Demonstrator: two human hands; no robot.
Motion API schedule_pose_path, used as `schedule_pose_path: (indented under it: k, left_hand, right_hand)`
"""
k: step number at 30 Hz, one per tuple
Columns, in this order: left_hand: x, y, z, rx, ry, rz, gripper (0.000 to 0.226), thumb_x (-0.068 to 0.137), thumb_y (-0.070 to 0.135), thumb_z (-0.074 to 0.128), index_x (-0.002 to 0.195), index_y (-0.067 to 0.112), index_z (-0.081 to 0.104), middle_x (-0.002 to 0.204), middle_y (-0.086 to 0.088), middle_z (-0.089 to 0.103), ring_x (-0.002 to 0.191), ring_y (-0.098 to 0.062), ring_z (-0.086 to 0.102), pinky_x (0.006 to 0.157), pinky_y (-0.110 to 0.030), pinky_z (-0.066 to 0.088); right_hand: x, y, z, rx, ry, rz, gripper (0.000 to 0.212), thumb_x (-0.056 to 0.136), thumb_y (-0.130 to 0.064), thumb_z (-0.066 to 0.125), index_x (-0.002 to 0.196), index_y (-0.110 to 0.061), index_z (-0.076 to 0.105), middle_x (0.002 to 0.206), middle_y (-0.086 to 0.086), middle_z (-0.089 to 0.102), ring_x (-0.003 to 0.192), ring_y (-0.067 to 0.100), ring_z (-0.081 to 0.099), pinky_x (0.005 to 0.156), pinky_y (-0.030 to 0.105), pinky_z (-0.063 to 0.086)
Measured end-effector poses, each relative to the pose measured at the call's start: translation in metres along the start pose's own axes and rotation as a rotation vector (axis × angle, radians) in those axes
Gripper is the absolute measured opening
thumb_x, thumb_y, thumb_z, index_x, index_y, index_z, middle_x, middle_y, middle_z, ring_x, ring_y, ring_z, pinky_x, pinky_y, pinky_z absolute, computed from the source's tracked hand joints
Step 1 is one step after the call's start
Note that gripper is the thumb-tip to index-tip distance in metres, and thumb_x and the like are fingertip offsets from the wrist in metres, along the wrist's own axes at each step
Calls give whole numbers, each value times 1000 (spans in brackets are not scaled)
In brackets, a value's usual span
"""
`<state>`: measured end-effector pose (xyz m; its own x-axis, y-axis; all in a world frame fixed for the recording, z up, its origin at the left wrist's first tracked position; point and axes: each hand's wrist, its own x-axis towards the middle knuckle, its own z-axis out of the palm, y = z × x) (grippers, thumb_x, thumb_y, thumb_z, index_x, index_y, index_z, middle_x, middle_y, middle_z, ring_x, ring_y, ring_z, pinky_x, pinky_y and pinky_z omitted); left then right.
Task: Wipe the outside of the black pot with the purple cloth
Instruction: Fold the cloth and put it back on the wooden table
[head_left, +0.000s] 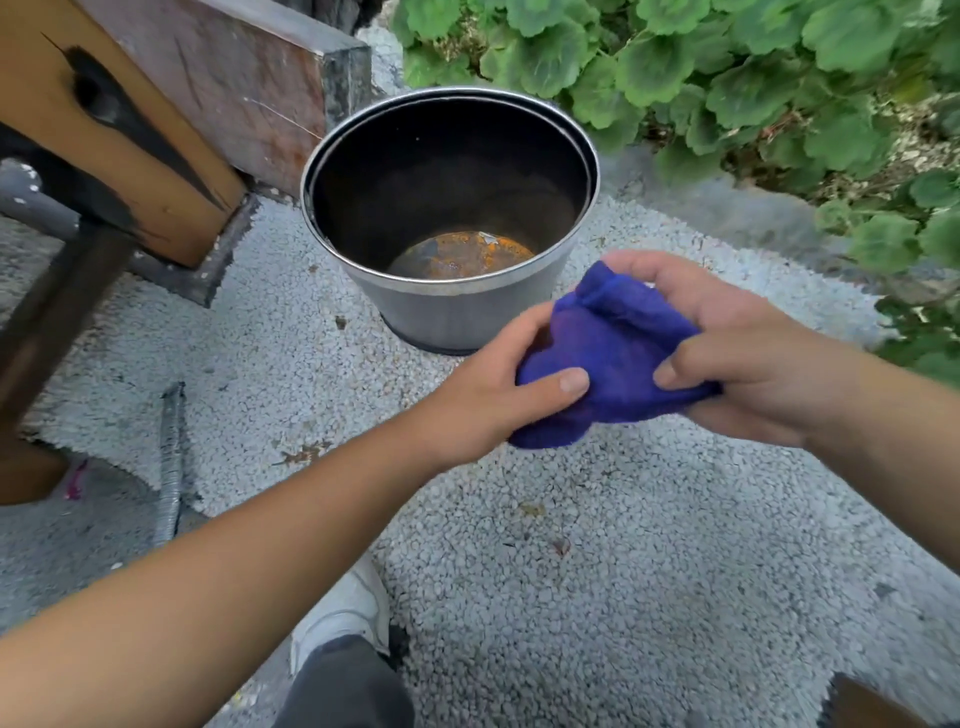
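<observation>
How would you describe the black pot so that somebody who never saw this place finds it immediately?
Find the slanted wooden beam on the left of the pebbled ground. Just to its right stands the black pot, upright and open, near the green leafy plants. It is the only round container here, with a pale rim and a rusty orange bottom inside.

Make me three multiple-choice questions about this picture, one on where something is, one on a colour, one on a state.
1. Where does the pot stand?
A. On the pebbled ground, beside the wooden beam
B. On a bench
C. Among the plants

2. What colour is the cloth?
A. Yellow
B. Purple
C. White

3. How is the cloth held?
A. Draped over the pot's rim
B. Lying on the ground
C. Bunched between both hands

Answers:
1. A: its base rests on the pebbled ground next to the beam.
2. B: it is plainly purple.
3. C: the left hand and right hand both grip it, clear of the pot.
</observation>
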<state>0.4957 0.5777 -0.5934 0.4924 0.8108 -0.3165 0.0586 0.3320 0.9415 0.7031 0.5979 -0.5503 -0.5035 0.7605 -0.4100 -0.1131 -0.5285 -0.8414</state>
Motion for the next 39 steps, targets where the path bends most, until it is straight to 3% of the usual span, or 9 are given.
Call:
schedule_pose_path:
  k: [3,7,10,14,17,23,26,32,39]
  left_hand:
    - [-2,-3,-6,-249,-85,-128,74,87,46,58,131,-13,46,112,-20,60,101,-27,56,96,-46,49]
    - [-3,-14,-14,-92,-114,-142,37,85,14,62,118,-2,57,97,-2,69,86,-11,63,75,-23,53]
    - [-3,-21,-15,-29,-107,-145,44,80,6,69,123,8,59,103,1,69,92,-9,63,80,-24,51]
    - [-4,-23,-13,43,-96,-143,47,81,7,69,125,1,54,106,-14,66,95,-17,59,89,-39,51]
    - [-3,-22,-17,131,-116,-170,47,78,11,71,119,-4,54,110,-31,62,92,-24,60,92,-57,48]
    - [-4,-17,-35,116,-170,-313,52,81,24,73,126,4,55,118,-24,65,97,-25,65,93,-52,51]
    - [-5,-22,-41,107,-199,-364,49,80,16,73,124,1,55,118,-25,64,98,-27,64,95,-54,49]
    - [-16,-42,-43,-372,-99,-399,51,81,3,66,131,4,56,119,-15,66,102,-23,67,84,-34,56]
    - [-36,-30,-35,-524,-15,-332,64,72,4,72,133,5,54,126,-21,61,112,-33,60,99,-51,48]
  right_hand:
    - [-5,2,2,35,-28,58,84,55,13,39,131,-22,50,119,15,62,102,31,57,89,43,40]
    - [-3,15,-6,-136,94,110,61,79,15,50,120,-29,59,115,8,69,97,21,66,81,33,50]
    - [1,27,-9,-143,196,199,17,98,-7,52,110,-11,63,98,17,71,84,25,67,69,37,57]
    - [1,41,-11,-142,99,305,30,80,-20,76,105,-8,66,101,17,74,87,23,70,73,38,56]
    - [6,50,-7,-170,148,231,16,87,-7,69,103,-10,69,101,14,75,90,24,71,78,36,56]
    - [8,55,-11,-397,207,108,24,100,-13,54,104,-25,74,100,4,77,93,20,71,88,41,56]
    - [10,56,-9,-574,233,48,21,99,-20,52,105,-25,72,98,8,75,95,33,69,90,54,53]
    - [14,66,4,-50,283,230,16,102,-34,48,104,-37,64,109,-10,74,100,12,70,85,48,55]
    - [1,50,24,-28,329,160,33,80,-17,70,109,-26,58,108,-1,73,98,23,72,81,52,58]
